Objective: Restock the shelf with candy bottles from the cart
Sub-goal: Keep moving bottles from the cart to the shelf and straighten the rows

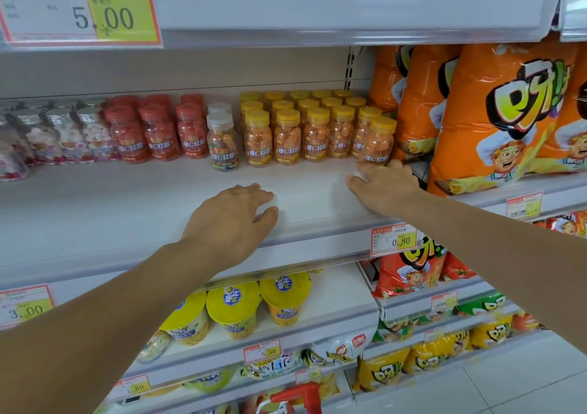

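Candy bottles stand in rows at the back of the white shelf (127,197): yellow-capped orange ones (287,137), red-capped ones (158,132), a white-capped one (222,142) and silver-capped ones (66,134). My left hand (235,220) rests over the bare front of the shelf, fingers relaxed, holding nothing. My right hand (384,185) reaches further in, fingers straight, its fingertips just under the rightmost yellow-capped bottle (379,142), touching or nearly touching its base. The cart shows only as a red handle (301,396) at the bottom edge.
Tall orange snack bags (495,115) stand right of the bottles, close to my right hand. An upper shelf edge with a 5.00 price tag (79,7) hangs overhead. Yellow-lidded cups (235,312) and more snack bags (419,359) fill the shelves below.
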